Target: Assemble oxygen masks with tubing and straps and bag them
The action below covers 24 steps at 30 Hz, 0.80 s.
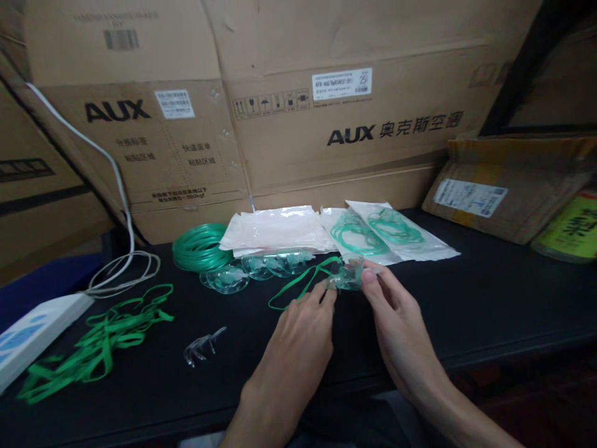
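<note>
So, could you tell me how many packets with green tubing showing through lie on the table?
2: the left packet beside the white stack, the right packet just beside it; that stack may hide more.

On your counter, the strap pile lies near left; the tubing coil sits farther back, with packets to its right, masks just before them, and boxes standing behind everything.

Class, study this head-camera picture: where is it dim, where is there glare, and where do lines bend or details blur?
Head view: dim, even light, shadows lost on the black tabletop; pale glare on the clear plastic pouches; lens distortion tilts the brown cardboard boxes near the edges; the clear plastic mask between the left hand and right hand looks soft.
</note>
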Motion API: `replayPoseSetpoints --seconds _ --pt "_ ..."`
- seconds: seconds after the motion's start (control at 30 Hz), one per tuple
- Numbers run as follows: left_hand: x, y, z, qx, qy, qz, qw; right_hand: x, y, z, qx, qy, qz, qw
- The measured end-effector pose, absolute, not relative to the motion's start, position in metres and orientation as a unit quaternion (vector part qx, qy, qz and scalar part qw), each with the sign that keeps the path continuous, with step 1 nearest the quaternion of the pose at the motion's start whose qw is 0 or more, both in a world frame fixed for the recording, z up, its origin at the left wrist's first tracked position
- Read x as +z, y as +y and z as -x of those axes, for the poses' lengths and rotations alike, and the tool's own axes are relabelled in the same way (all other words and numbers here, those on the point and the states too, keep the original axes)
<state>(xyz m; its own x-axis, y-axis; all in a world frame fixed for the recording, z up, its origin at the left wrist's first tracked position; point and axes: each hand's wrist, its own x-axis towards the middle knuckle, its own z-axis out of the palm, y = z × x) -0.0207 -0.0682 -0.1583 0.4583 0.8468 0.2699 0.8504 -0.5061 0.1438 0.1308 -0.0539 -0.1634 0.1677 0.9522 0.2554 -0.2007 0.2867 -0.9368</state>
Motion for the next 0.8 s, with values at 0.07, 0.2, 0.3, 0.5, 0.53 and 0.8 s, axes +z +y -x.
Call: replayPoseSetpoints --seconds 0.07,0.2,0.3,0.5,0.53,0.8 --pt "-0.153 -0.067 0.02 -0.154 -0.508 0.847 -0.008 -0.164 -0.054 -0.13 0.43 -0.48 0.408 0.647" --pt "-0.149 -0.065 0.022 -0.158 -0.512 0.844 -0.009 -0.165 -0.051 -0.131 0.402 -0.507 0.449 0.616" --pt "-0.15 -0.062 0.025 -0.152 -0.507 0.849 -0.002 -0.167 -0.05 -0.131 0.39 -0.506 0.463 0.614" --pt "-0.145 -0.058 0.024 -0.138 -0.512 0.848 -0.014 -0.168 -0.049 -0.129 0.442 -0.472 0.416 0.639" --pt "-0.144 -0.058 0.024 -0.141 -0.513 0.846 -0.023 -0.168 -0.049 -0.128 0.454 -0.466 0.408 0.641" --pt "-0.137 -0.055 0.027 -0.19 -0.535 0.82 -0.071 -0.168 -0.048 -0.128 0.591 -0.371 0.335 0.634"
